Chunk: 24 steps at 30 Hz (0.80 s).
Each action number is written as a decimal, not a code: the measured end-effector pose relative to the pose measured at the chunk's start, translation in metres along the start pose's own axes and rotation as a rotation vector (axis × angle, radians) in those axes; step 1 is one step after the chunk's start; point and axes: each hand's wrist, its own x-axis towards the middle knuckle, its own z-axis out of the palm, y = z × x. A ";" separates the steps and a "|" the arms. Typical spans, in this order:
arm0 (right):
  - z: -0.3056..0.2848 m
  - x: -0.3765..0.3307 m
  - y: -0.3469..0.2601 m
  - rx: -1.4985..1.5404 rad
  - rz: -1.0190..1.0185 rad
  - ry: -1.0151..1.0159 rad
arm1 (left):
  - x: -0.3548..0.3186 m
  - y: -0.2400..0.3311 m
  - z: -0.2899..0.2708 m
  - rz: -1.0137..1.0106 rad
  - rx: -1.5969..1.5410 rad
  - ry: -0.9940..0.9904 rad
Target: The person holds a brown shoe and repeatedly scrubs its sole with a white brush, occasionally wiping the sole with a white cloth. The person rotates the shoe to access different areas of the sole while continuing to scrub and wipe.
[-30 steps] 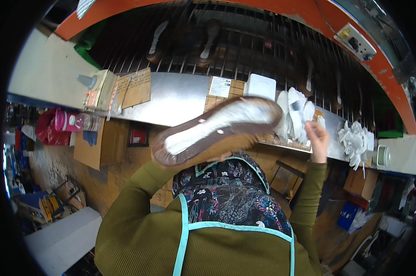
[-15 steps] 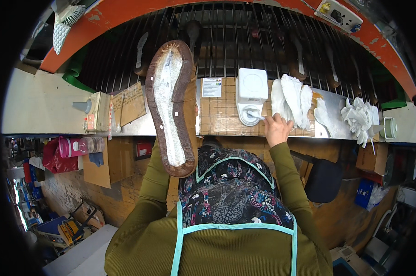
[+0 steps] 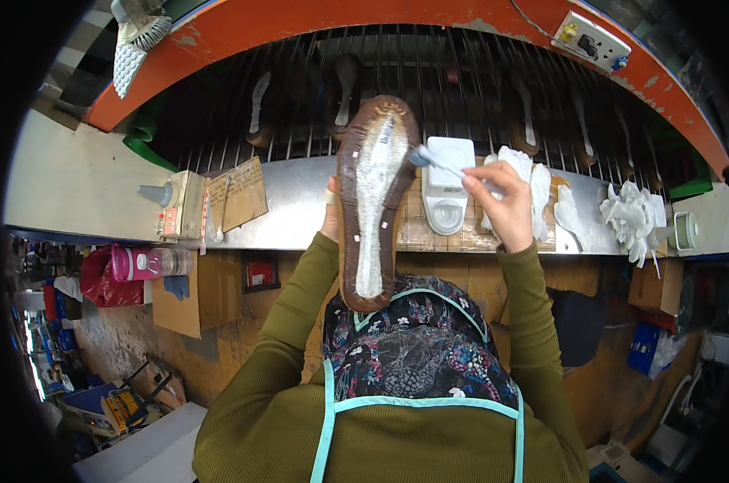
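In front of me stands a brown shoe upper [image 3: 374, 201], its underside facing me, with a pale, rough strip down the middle and a darker brown border. My left hand [image 3: 331, 211] grips it from behind at the left edge; most of those fingers are hidden by the shoe. Pinched in my right hand [image 3: 503, 204] is a small brush with a light handle [image 3: 445, 166]. Its grey-blue head is at the right border of the shoe, near the toe end, seemingly touching it. Just behind the brush sits a white plastic dispenser [image 3: 443, 211] with a round cup.
White cloths or gloves [image 3: 567, 216] lie to the right, beside a crumpled white bundle [image 3: 629, 211]. A rack of metal rods [image 3: 477, 97] at the back carries several more shoes. Cardboard [image 3: 242, 197] and a beige box with a grey nozzle [image 3: 175, 205] stand left on the metal bench [image 3: 292, 201].
The shoe has shifted right toward the middle. My right hand has lifted the brush out of the dispenser's cup and brought it up to the shoe's edge.
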 end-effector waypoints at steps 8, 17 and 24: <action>0.024 0.030 -0.050 -0.699 -0.474 0.472 | 0.007 -0.005 0.024 -0.006 -0.023 -0.034; 0.017 0.000 -0.057 -0.603 -0.434 0.262 | 0.006 0.000 0.028 0.058 -0.067 -0.010; 0.027 0.030 -0.056 -0.749 -0.507 0.395 | 0.005 -0.004 0.032 0.057 -0.051 -0.066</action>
